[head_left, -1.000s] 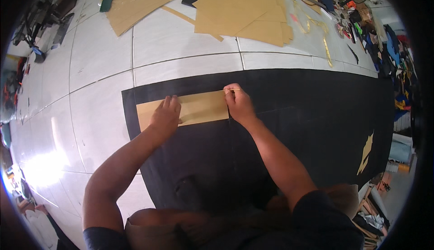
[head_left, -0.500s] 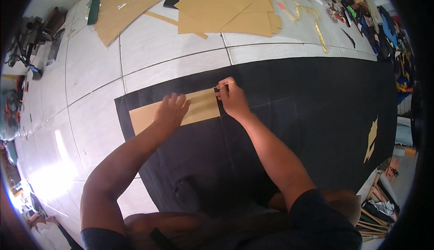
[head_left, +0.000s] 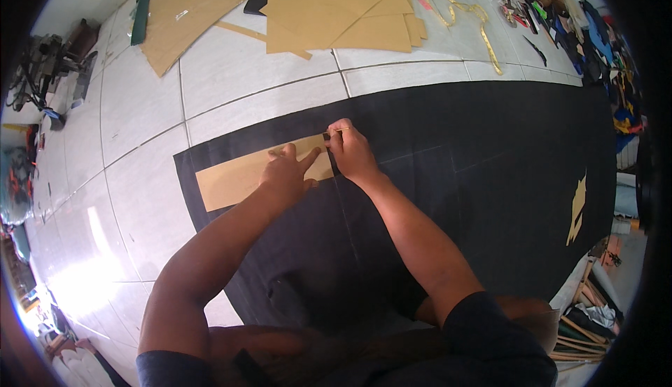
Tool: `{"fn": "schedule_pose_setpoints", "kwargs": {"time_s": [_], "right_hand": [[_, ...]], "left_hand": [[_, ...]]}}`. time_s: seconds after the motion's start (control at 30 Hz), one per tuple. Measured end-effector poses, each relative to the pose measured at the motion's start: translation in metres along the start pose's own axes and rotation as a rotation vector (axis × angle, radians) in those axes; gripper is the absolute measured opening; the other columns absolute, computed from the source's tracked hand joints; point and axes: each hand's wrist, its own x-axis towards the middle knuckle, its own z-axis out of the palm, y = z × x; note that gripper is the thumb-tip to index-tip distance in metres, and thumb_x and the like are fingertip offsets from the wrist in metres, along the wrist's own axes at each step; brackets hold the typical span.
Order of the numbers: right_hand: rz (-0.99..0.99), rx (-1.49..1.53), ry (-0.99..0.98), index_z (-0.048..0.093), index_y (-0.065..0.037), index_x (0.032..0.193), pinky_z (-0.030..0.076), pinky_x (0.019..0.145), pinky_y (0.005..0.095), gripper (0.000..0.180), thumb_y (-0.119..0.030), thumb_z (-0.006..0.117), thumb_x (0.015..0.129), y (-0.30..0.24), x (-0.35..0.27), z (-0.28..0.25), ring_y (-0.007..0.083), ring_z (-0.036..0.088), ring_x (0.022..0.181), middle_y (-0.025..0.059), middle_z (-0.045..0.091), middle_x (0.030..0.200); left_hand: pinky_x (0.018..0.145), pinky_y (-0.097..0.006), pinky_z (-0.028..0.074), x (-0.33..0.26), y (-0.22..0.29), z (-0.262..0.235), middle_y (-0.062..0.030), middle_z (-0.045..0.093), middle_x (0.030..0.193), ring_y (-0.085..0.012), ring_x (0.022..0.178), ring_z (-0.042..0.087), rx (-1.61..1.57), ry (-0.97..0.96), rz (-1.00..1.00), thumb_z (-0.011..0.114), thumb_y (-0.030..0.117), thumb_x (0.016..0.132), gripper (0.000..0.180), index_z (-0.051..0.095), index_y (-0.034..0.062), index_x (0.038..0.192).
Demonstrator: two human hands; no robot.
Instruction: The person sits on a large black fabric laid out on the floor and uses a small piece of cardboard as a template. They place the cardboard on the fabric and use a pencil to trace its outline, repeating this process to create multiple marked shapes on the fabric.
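Observation:
A large black sheet [head_left: 399, 219] of fabric or leather lies spread on the floor in front of me, with thin pale lines marked on it. On its upper left part rests a rectangular tan card template [head_left: 227, 183]. My left hand [head_left: 283, 177] presses the template near its right end, fingers spread. At the template's upper right corner, my right hand [head_left: 352, 156] pinches a thin pencil-like stick [head_left: 341, 129]. Its tip points left toward that corner; my fingers partly hide it.
Stacked tan card sheets [head_left: 329, 16] lie on the white tiled floor [head_left: 140, 177] beyond the black sheet. A yellow measuring tape [head_left: 488, 40] curls beside them. Scattered tools [head_left: 539, 9] and cloth are at far right. A torn tan scrap [head_left: 577, 208] lies on the sheet's right side.
My left hand has slid right along the template and spread its fingers closer to the right end. My right hand stays at the corner with the stick. The whole view has shifted slightly.

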Motion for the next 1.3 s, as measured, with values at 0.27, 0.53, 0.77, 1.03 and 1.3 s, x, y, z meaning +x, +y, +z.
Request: {"fn": "schedule_pose_setpoints", "kwargs": {"time_s": [0.27,0.53,0.77,1.03,1.3], "right_hand": [[-0.043,-0.061,0.043,0.057,-0.001,0.109,0.055,0.082,0.0465,0.016,-0.016,0.051,0.104,-0.007,-0.004,-0.002,0.0408,0.069,0.095,0.0196,0.069,0.104],[-0.127,-0.255,-0.152,0.057,-0.003,0.112,0.056,0.084,0.0479,0.014,-0.011,0.051,0.102,-0.022,-0.015,-0.016,0.0402,0.066,0.101,0.0179,0.066,0.107],[-0.150,-0.338,-0.356,0.055,-0.004,0.106,0.053,0.081,0.0536,0.011,-0.012,0.051,0.100,-0.041,-0.065,-0.040,0.0411,0.065,0.097,0.0171,0.063,0.106],[-0.024,-0.303,-0.384,0.058,-0.003,0.114,0.054,0.085,0.0492,0.021,-0.021,0.049,0.107,-0.029,-0.068,-0.045,0.0399,0.067,0.100,0.0156,0.066,0.114],[0.002,-0.296,-0.444,0.057,-0.004,0.115,0.052,0.087,0.0521,0.027,-0.025,0.042,0.109,-0.034,-0.070,-0.053,0.0422,0.066,0.102,0.0193,0.066,0.112]], "left_hand": [[0.096,-0.054,0.057,0.012,0.002,0.025,-0.0282,0.041,0.147,-0.0623,0.129,0.048,0.013,0.144,-0.007,0.062,0.054,0.097,0.074,0.028,0.0369,0.160],[0.088,-0.049,0.059,0.015,0.006,0.029,-0.0236,0.052,0.138,-0.0474,0.112,0.065,0.243,0.226,-0.032,0.057,0.050,0.101,0.065,0.032,0.0363,0.160],[0.084,-0.045,0.058,0.008,0.008,0.024,-0.0210,0.055,0.133,-0.0408,0.107,0.068,0.275,0.229,-0.037,0.056,0.050,0.101,0.065,0.033,0.0355,0.160],[0.086,-0.045,0.058,0.013,0.005,0.027,-0.0235,0.054,0.136,-0.0410,0.107,0.068,0.268,0.235,-0.011,0.052,0.052,0.103,0.066,0.030,0.0330,0.161],[0.094,-0.046,0.056,0.012,0.004,0.021,-0.0254,0.053,0.138,-0.0411,0.113,0.067,0.243,0.191,0.010,0.050,0.052,0.104,0.066,0.028,0.0310,0.162]]}}
